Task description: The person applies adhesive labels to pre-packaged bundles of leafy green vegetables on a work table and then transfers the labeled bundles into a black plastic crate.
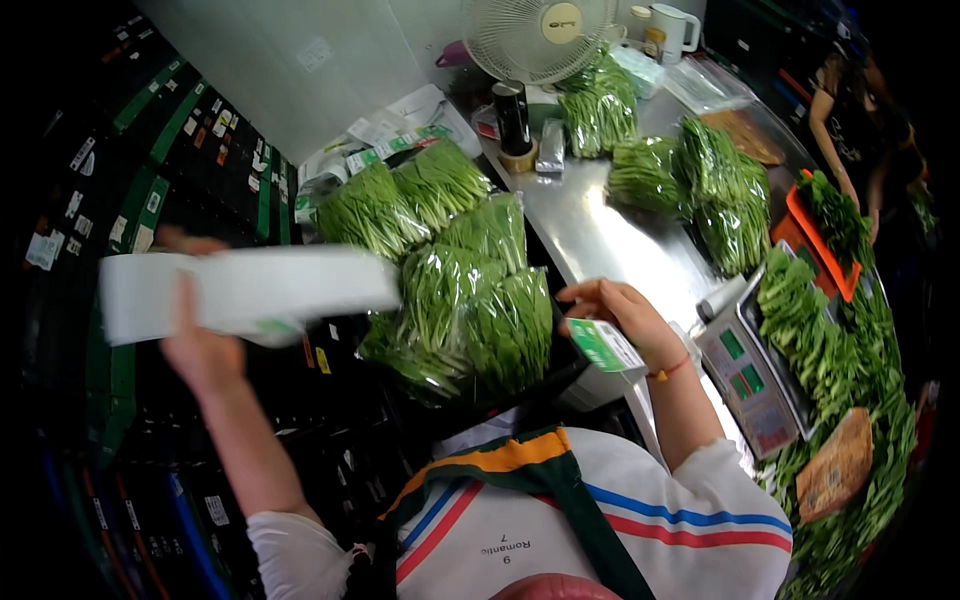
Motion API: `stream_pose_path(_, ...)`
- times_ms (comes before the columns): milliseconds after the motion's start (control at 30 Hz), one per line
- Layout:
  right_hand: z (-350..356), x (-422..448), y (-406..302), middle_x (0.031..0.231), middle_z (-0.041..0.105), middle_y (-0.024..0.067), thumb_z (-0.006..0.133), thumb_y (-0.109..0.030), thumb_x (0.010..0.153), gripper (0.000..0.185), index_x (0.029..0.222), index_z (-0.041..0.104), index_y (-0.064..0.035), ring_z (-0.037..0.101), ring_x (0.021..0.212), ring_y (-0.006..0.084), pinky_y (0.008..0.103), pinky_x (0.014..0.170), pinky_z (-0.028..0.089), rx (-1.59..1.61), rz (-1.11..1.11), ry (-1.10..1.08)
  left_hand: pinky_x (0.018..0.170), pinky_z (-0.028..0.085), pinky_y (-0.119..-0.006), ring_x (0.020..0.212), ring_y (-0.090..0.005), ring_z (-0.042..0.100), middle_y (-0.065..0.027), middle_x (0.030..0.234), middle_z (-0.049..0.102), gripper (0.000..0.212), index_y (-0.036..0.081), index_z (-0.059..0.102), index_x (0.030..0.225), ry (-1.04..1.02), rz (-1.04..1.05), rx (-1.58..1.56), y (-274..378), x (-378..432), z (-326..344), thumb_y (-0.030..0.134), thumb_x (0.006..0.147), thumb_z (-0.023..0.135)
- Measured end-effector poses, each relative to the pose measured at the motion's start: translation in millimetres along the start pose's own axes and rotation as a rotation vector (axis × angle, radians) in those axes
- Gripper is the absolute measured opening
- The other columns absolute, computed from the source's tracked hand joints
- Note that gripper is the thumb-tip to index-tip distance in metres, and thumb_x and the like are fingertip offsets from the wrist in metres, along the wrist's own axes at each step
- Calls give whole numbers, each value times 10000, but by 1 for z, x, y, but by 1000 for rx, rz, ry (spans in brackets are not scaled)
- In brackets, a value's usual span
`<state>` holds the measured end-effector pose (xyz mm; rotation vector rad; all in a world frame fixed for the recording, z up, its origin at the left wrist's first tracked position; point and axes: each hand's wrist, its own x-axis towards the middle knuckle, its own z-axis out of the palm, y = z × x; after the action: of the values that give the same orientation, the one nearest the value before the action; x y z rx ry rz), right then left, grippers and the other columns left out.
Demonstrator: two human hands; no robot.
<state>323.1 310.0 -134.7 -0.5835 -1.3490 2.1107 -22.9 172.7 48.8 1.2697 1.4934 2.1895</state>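
Note:
A long white paper strip (292,289), blurred by motion, is in my left hand (199,341). A green patch shows at its lower edge. Beneath it and to its right, clear bags of leafy greens (450,307) fill a dark crate (559,375). My right hand (626,315) hovers with bent fingers at the crate's right side, over the steel table's edge. Against the heel of that hand is a green and white printed label (607,345); whether the fingers grip it is hidden. Just under the label stands a grey-white box-shaped thing (592,390).
A weighing scale (750,382) bearing loose greens stands on the steel table (600,217). More bagged greens (724,195) and a fan (536,37) are farther back. Stacked dark crates (217,142) line the left. Another person (855,127) handles greens by an orange basket (821,232).

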Motion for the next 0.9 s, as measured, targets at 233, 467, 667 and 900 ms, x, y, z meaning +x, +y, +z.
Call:
stream_pose_path(233, -45, -1, 5, 763, 587, 69, 368, -326, 897, 414, 1016, 507, 46, 556, 651, 91, 209, 585, 454, 129, 238, 145, 805, 412, -335, 913, -228, 529, -128, 1018, 545, 258, -4, 498, 1081, 49, 1026, 832, -31, 187, 48, 98, 858, 416)
stream_pose_path(467, -85, 13, 24, 576, 528, 13, 414, -302, 886, 362, 839, 583, 15, 470, 500, 49, 191, 458, 363, -201, 108, 171, 995, 207, -457, 1242, -333, 188, -209, 1334, 181, 1014, 58, 123, 1330, -489, 132, 1573, -234, 165, 117, 340, 568, 730)
stream_pose_path(667, -96, 38, 43, 641, 526, 10, 398, -244, 897, 296, 751, 528, -22, 464, 539, 52, 202, 487, 373, 189, -73, 764, 1014, 215, -376, 1234, -290, 248, -170, 1327, 264, 660, 16, 331, 1251, -1701, -372, 453, -225, -56, 185, 380, 755, 568)
stream_pose_path(900, -40, 64, 51, 659, 546, 11, 452, -143, 858, 202, 792, 564, 11, 456, 596, 63, 211, 536, 387, -315, -309, 857, 839, 379, -311, 981, -212, 496, -201, 1051, 510, 491, -43, 418, 1135, -1044, -394, 32, -181, -186, 191, 274, 793, 572)
